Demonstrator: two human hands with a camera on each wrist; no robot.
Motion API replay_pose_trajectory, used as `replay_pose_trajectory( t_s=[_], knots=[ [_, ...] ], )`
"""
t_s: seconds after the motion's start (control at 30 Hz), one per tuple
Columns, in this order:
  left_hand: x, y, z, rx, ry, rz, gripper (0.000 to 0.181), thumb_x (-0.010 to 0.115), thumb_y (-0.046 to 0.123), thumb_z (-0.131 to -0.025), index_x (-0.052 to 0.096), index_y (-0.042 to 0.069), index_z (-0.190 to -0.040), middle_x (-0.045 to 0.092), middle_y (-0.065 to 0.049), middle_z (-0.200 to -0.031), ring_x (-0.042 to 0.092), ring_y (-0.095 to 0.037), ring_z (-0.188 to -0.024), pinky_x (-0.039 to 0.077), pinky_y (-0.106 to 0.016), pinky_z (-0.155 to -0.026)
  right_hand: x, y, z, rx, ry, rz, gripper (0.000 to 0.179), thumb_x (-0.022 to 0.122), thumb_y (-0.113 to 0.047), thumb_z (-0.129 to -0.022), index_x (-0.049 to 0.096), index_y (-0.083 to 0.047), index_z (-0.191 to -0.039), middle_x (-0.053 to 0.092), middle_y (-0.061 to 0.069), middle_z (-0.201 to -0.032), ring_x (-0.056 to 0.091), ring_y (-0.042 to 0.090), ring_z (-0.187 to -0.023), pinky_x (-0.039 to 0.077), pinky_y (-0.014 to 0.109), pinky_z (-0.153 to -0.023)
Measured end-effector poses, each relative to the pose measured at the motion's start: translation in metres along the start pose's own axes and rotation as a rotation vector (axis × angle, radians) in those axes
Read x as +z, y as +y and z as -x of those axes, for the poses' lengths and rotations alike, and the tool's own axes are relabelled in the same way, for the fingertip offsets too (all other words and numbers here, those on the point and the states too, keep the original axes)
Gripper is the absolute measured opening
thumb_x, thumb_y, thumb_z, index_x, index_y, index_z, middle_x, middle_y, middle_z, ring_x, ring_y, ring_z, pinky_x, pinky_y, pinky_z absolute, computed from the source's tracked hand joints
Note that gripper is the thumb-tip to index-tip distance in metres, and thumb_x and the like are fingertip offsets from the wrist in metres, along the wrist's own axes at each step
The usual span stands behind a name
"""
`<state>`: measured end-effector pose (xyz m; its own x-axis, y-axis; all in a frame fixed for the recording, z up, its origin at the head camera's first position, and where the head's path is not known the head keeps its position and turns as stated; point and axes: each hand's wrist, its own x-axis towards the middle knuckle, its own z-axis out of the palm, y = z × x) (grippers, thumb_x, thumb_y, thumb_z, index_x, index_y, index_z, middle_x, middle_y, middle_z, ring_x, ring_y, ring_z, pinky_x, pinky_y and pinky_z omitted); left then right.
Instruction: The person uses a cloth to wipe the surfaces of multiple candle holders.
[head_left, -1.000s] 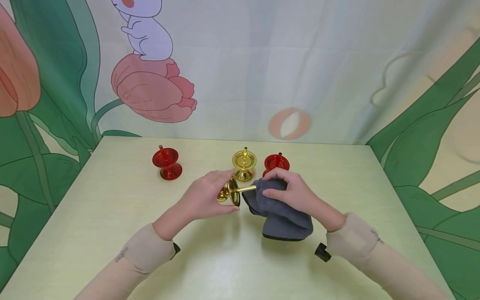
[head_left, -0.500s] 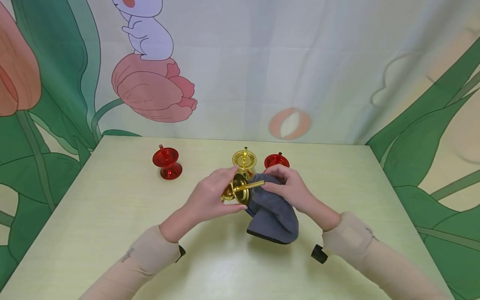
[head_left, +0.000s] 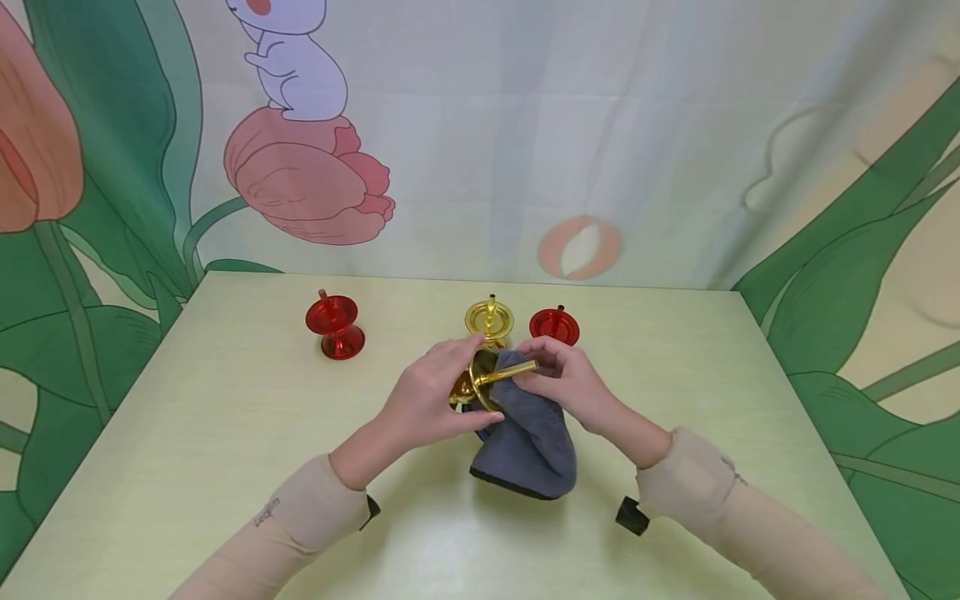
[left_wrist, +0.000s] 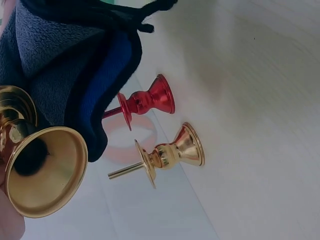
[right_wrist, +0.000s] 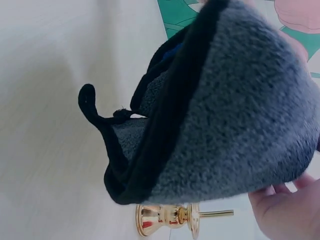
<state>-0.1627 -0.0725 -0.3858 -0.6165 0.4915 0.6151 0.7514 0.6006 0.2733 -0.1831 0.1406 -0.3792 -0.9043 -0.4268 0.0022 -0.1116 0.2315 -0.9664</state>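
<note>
My left hand point(head_left: 431, 396) holds a gold candlestick point(head_left: 513, 371) tilted sideways, its dish and thin stem pointing right. The left wrist view shows its hollow flared base point(left_wrist: 57, 187) close up. With my right hand point(head_left: 573, 383) I grip a grey cloth point(head_left: 528, 446) with dark edging, which hangs below the fingers. The cloth lies against the dish and behind the stem, whose tip sticks out near the right fingers. In the right wrist view, the cloth point(right_wrist: 240, 110) fills the middle and hides the held candlestick.
A second gold candlestick point(head_left: 489, 319) stands upright just behind my hands, its lower part hidden. To its right is a red candlestick point(head_left: 554, 325), partly covered by the right hand. Another red candlestick point(head_left: 334, 321) stands further left on the pale table point(head_left: 225, 417). A printed curtain point(head_left: 465, 167) hangs behind.
The cloth has come off the stem and shifted left onto the dish, leaving the stem bare. My left hand has moved slightly right with the candlestick, turning its dish more into view.
</note>
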Motion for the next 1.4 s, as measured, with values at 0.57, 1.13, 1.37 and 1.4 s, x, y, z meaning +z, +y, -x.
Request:
replay_pose_trajectory(
  t_s=[0.57,1.13,1.37,1.4],
  knots=[
    [0.000,0.007,0.002,-0.056,0.036,0.116,0.087,0.081,0.037,-0.057,0.038,0.003,-0.125,0.051,-0.008,-0.113,0.056,-0.016,-0.098,0.051,-0.024,-0.074,0.008,-0.005,0.005,0.038,-0.030,0.003,0.044,0.065,0.000,-0.074,0.043,0.001,-0.112,0.055,0.020,-0.108,0.055,0.017,-0.082,0.048,0.028,-0.071],
    [-0.008,0.015,0.002,-0.216,-0.179,0.468,0.071,0.080,0.028,-0.062,0.041,0.005,-0.116,0.049,-0.003,-0.129,0.053,-0.021,-0.112,0.045,-0.033,-0.090,0.002,-0.004,0.004,-0.090,-0.058,0.023,0.040,0.066,0.006,-0.071,0.049,0.003,-0.108,0.058,0.021,-0.102,0.057,0.009,-0.085,0.048,0.025,-0.073],
    [0.000,0.017,0.002,-0.327,-0.071,0.416,0.080,0.080,0.032,-0.059,0.042,0.009,-0.125,0.044,-0.002,-0.134,0.046,-0.020,-0.118,0.045,-0.035,-0.089,-0.003,-0.004,0.004,-0.087,-0.022,0.016,0.034,0.060,0.003,-0.074,0.048,0.000,-0.105,0.060,0.014,-0.100,0.058,0.011,-0.084,0.048,0.025,-0.074],
    [0.001,0.017,0.002,-0.332,-0.037,0.402,0.081,0.081,0.032,-0.058,0.043,0.010,-0.126,0.045,-0.003,-0.133,0.047,-0.020,-0.117,0.046,-0.035,-0.087,-0.003,-0.004,0.003,-0.081,-0.015,0.011,0.034,0.060,0.002,-0.075,0.047,0.000,-0.106,0.060,0.014,-0.100,0.058,0.011,-0.083,0.048,0.025,-0.074]
  ],
)
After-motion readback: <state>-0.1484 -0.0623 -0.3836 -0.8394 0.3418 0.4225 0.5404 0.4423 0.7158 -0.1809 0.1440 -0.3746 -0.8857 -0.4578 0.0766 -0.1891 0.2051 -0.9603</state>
